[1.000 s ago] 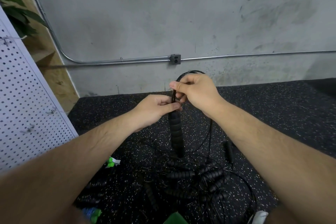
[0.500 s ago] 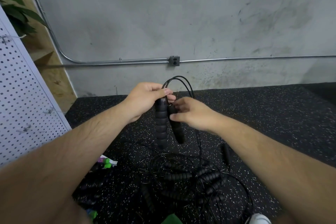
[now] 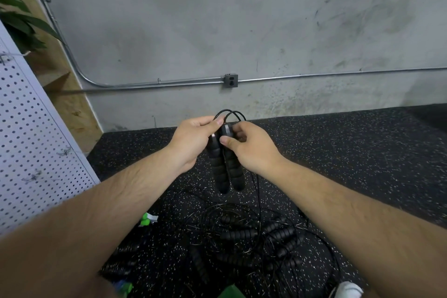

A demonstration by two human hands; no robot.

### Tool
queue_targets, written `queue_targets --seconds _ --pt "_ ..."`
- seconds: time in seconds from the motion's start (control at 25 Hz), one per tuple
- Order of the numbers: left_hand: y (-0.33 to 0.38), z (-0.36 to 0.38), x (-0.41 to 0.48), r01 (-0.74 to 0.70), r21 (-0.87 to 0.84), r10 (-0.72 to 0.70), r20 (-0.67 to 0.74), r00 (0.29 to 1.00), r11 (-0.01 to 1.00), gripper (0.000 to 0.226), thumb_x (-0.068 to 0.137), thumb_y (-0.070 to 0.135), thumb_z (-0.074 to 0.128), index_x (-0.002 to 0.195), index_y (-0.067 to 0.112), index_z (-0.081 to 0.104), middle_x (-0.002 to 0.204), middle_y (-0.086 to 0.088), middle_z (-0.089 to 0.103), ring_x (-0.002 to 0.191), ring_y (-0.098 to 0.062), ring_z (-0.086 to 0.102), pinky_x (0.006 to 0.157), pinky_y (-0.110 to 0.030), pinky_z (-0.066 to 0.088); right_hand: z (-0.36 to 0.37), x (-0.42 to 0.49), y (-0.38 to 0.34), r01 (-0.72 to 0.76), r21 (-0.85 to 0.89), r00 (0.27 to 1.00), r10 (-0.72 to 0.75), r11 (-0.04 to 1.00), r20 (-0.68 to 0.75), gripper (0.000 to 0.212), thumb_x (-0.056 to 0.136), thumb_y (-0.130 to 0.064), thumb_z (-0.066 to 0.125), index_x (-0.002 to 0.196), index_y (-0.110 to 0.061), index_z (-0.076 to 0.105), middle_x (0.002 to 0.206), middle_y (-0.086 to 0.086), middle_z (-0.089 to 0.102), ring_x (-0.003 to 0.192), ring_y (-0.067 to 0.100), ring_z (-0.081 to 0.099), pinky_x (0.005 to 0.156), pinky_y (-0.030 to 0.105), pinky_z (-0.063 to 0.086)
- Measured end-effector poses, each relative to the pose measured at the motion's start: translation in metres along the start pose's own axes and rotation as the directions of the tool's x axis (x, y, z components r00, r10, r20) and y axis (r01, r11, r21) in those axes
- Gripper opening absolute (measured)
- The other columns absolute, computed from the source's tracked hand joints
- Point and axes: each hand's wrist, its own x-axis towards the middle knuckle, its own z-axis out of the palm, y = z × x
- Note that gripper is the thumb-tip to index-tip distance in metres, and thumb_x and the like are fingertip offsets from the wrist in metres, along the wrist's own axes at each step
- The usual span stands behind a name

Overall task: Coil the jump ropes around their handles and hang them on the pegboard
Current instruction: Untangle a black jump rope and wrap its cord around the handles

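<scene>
Two black ribbed jump-rope handles hang side by side, tips down, above the floor. My left hand [image 3: 193,139] grips the top of the left handle [image 3: 217,167]. My right hand [image 3: 249,146] pinches the top of the right handle [image 3: 233,169]. Their thin black cord [image 3: 231,113] loops up above my fingers and trails down on the right towards the floor. A tangled pile of more black jump ropes [image 3: 256,237] lies on the speckled floor below. The white pegboard [image 3: 31,143] with wire hooks stands at the left.
A grey concrete wall [image 3: 217,31] with a metal conduit and an outlet box [image 3: 230,80] faces me. A green plant [image 3: 19,22] sits at the upper left. Small green items [image 3: 146,219] lie on the black rubber floor [image 3: 350,152].
The two handles have come together side by side. My right hand moved from the handle's middle up to its top, and both hands now hold the tops close together.
</scene>
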Motion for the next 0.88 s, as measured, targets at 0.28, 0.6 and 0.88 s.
queue_targets --seconds 0.28,0.6,0.88 --pt "0.0 -0.001 -0.002 -0.001 0.051 0.001 -0.003 1.0 0.999 0.012 0.089 0.021 0.076 0.095 0.011 0.081 0.097 -0.006 0.078 0.097 -0.021 0.074 0.099 -0.04 0.054 0.003 -0.002 0.001 0.085 -0.158 0.991 -0.1 0.984 -0.09 0.016 0.087 -0.038 0.074 0.088 -0.024 0.069 0.092 -0.001 0.056 0.087 0.01 0.054 0.084 0.033 0.049" --pt "0.005 0.001 0.0 0.038 -0.023 -0.04 -0.09 0.995 0.999 0.019 0.09 0.029 0.076 0.091 0.011 0.079 0.094 -0.008 0.078 0.099 -0.026 0.072 0.101 -0.051 0.053 0.021 -0.022 -0.003 -0.019 -0.565 1.0 0.013 0.825 -0.013 0.088 0.075 -0.039 0.079 0.142 -0.018 0.026 0.13 0.005 0.052 0.108 0.028 0.06 0.081 0.041 0.051" --pt "0.013 -0.034 -0.004 -0.408 0.859 0.333 0.304 0.893 0.308 0.068 0.088 0.025 0.062 0.151 0.017 0.037 0.151 -0.002 0.041 0.139 -0.019 0.041 0.119 -0.042 0.032 -0.013 -0.006 -0.006 0.164 -0.717 0.983 -0.055 0.678 0.173 0.063 0.074 -0.036 0.075 0.124 -0.019 0.041 0.113 0.001 0.057 0.079 0.023 0.052 0.067 0.033 0.042"
